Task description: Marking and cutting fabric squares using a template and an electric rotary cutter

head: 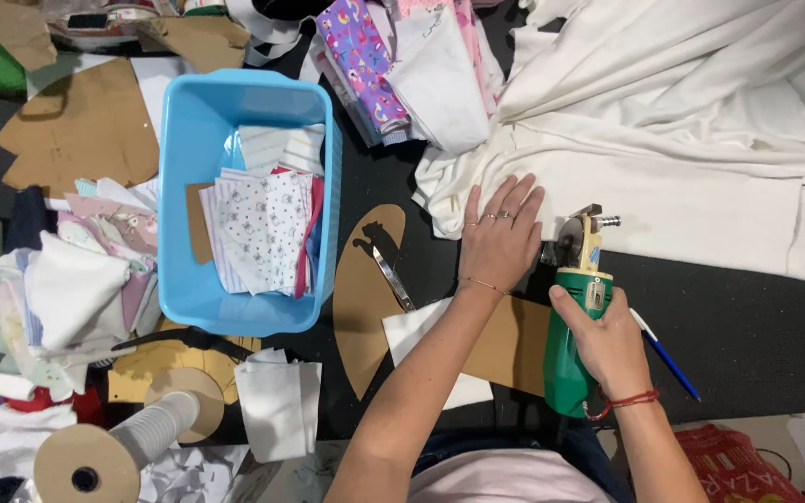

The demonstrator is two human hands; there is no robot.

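Note:
My left hand [498, 233] lies flat, fingers spread, on the edge of a stack of cream white fabric [682, 177] spread over the dark table. My right hand [607, 340] grips the green body of an electric rotary fabric cutter [575, 317]; its round blade and yellow guard sit at the fabric's near edge, just right of my left hand. A brown cardboard pattern piece [512, 345] lies under my left forearm and the cutter.
A blue plastic bin [188, 186] holds cut printed fabric pieces. Another cardboard pattern [365, 298] carries a metal clip [388, 270]. A blue pen [663, 352] lies right of the cutter. Fabric stacks [76, 289] and thread cones [95, 456] sit at left. Patterned fabrics [393, 65] lie at the top.

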